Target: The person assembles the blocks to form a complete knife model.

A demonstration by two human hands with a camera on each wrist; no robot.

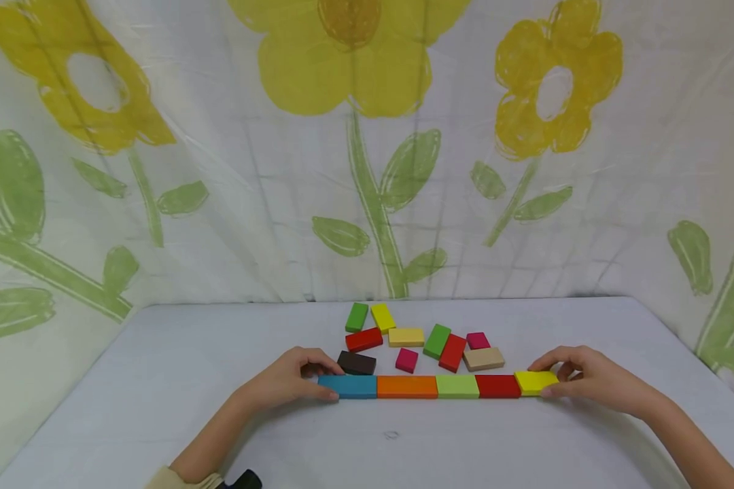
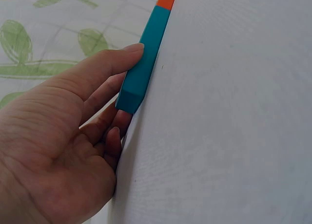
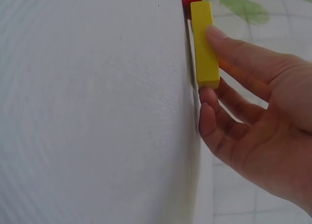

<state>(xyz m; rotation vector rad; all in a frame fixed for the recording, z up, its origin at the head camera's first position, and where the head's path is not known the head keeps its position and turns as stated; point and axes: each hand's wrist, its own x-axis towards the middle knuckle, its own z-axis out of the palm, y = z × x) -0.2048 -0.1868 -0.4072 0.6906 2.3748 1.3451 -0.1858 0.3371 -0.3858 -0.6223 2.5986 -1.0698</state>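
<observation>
A straight row of flat blocks lies on the white table: a blue block [image 1: 351, 387] at the left end, then an orange block [image 1: 406, 387], a light green block [image 1: 457, 387], a red block [image 1: 498, 387] and a yellow block [image 1: 535, 383] at the right end. My left hand [image 1: 290, 377] pinches the blue block, thumb along its near side [image 2: 141, 63] and fingers behind. At the opposite end, my right hand [image 1: 593, 377] pinches the yellow block between thumb and fingers. In the right wrist view the yellow block [image 3: 205, 44] stands slightly out of line with the red one.
Just behind the row lie loose blocks, among them a dark brown block [image 1: 357, 363], a tan block [image 1: 484, 358], a small pink block [image 1: 406, 360] and a red block [image 1: 452, 352]. A flowered cloth [image 1: 269, 258] hangs along the table's back edge.
</observation>
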